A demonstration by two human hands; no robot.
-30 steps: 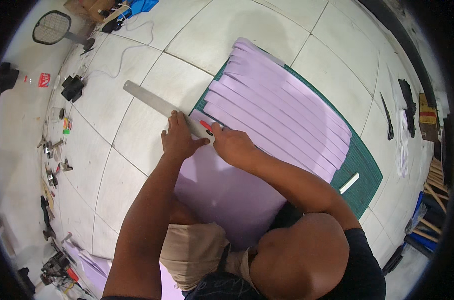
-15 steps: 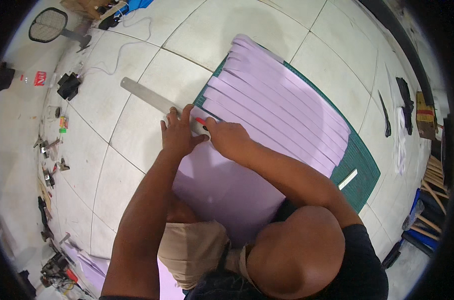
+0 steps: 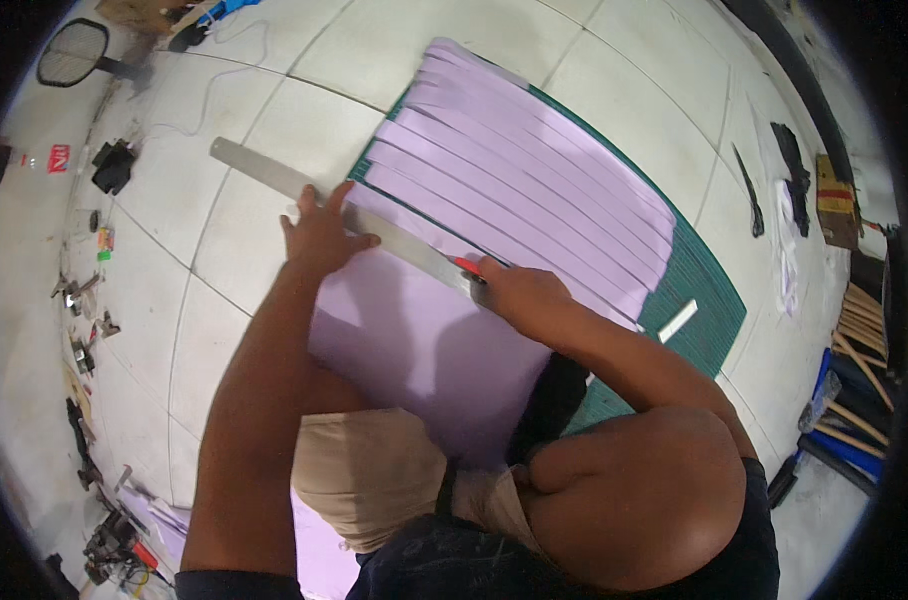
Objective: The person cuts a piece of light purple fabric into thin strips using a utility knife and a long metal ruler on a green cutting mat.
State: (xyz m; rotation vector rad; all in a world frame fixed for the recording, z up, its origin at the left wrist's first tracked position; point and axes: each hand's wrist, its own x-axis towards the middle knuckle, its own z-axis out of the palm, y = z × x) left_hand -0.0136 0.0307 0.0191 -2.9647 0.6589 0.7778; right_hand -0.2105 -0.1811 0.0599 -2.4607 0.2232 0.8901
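A long steel ruler [image 3: 264, 172] lies slantwise across a lilac sheet [image 3: 414, 340] that looks like fabric or foam. My left hand [image 3: 322, 238] presses on the ruler with its fingers spread. Closed around a red utility knife [image 3: 468, 266], my right hand [image 3: 524, 297] rests farther right along the ruler, the knife's tip at the ruler's far edge. Just beyond, several lilac strips [image 3: 534, 180] lie side by side on a green cutting mat [image 3: 709, 325]. Between the ruler and these strips a thin dark gap shows. The knife's blade is too small to make out.
A small white bar [image 3: 678, 320] sits on the mat's right part. Scissors [image 3: 749, 190] lie on the tiled floor at the right, near a box [image 3: 838, 200] and several wooden sticks [image 3: 859, 320]. Along the left wall are a racket [image 3: 72, 54] and scattered tools [image 3: 114, 540].
My right hand has drawn the knife rightward and nearer along the ruler, away from my left hand. My left hand stays pressed on the ruler. The whole view has shifted a little.
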